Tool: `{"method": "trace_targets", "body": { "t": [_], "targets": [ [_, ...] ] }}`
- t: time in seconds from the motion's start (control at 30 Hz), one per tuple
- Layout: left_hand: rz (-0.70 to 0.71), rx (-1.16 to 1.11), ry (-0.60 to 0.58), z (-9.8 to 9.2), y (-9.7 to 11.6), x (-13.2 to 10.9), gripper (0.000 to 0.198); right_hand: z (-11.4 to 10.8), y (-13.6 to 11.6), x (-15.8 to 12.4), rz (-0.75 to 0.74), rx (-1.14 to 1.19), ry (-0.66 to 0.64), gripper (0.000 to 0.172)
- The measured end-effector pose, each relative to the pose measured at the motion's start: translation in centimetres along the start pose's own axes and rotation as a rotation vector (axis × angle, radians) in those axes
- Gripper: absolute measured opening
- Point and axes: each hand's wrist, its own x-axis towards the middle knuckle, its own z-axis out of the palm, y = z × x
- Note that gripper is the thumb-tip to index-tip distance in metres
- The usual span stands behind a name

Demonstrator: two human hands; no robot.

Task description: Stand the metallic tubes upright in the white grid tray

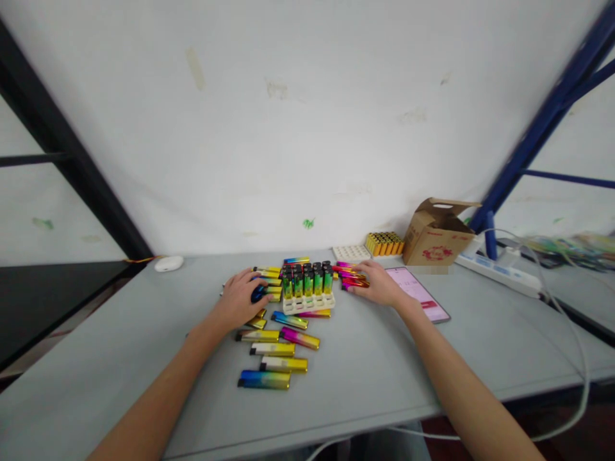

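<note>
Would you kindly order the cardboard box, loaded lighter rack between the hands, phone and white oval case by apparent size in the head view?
1. Cardboard box
2. Loaded lighter rack
3. Phone, partly behind the right arm
4. White oval case

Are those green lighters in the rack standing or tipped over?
Upright: the green lighters stand with black ends up in the white rack.

No text can be read with certainty. The cardboard box (435,238) carries a red printed emblem (437,253) on its front, with smaller red characters above it, all too blurred to make out. The phone (417,291) shows a lit, pinkish screen with a line of large dark characters, perhaps digits, and a red patch lower down, none of it legible
</note>
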Motion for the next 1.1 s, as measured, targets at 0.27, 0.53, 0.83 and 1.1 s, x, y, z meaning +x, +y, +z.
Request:
{"method": "trace_targets", "body": {
  "t": [0.27,0.53,0.83,1.1],
  "targets": [
    [-0.027,-0.004,0.007,0.1,-0.2,0.0,0.034,1.6,-2.0,0.1,-0.032,0.034,0.067,0.041],
    [0.02,-0.017,0.003,0.0,-0.3,0.1,0.034,2.7,-2.7,0.2,-0.009,0.032,0.111,0.042],
    [0.021,-0.053,0.028,0.3,-0.6,0.1,0.034,2.9,-3.4,0.1,-0.134,-0.023,-0.002,0.041],
    [0.04,-0.042,0.021,0.1,-0.6,0.1,0.037,2.0,-3.9,0.5,-0.159,0.066,0.129,0.018]
  ]
}}
